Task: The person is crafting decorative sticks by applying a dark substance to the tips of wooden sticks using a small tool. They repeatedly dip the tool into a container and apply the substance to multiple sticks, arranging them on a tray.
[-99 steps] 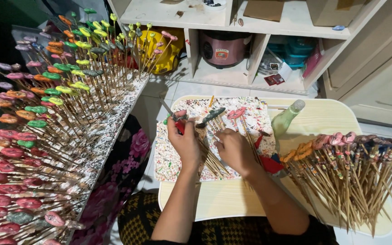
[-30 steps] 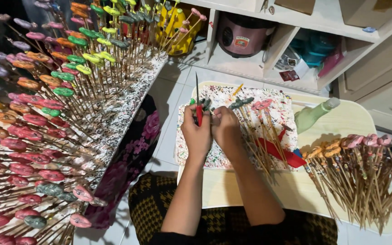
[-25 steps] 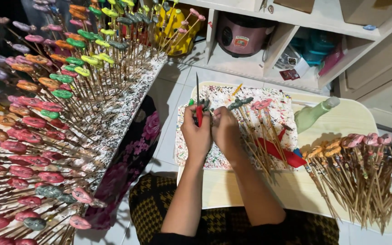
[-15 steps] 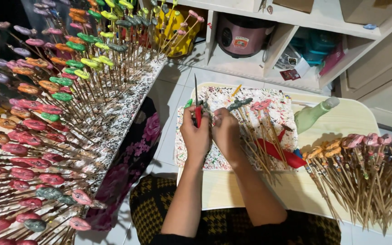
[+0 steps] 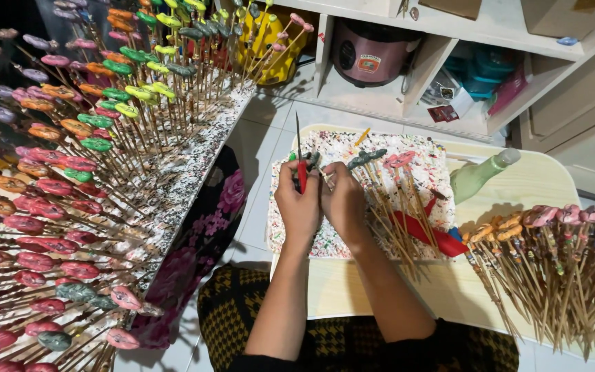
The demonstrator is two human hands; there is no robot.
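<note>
The left hand (image 5: pixel 299 207) grips a red-handled brush (image 5: pixel 300 162) and the right hand (image 5: pixel 342 200) pinches a skewer piece (image 5: pixel 319 170), both over the paint-spattered mat (image 5: pixel 418 148) near its far-left corner. Risk: the upright brush tip may smear the painted skewers (image 5: pixel 390 200) lying just beside, or the pinched piece may slip.

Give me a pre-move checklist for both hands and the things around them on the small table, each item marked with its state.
1. Left hand grips the red-handled tool: ok.
2. Tool's thin tip points up, away from the fingers: ok.
3. Right hand pinches a small piece next to the tool: cannot tell what, fingers hide it.
4. Paint-spattered mat lies under both hands: ok.
5. Green bottle lies on its side beside the mat, apart from the hands: ok.
6. Loose sticks crowd against the right hand: not ok.
</note>
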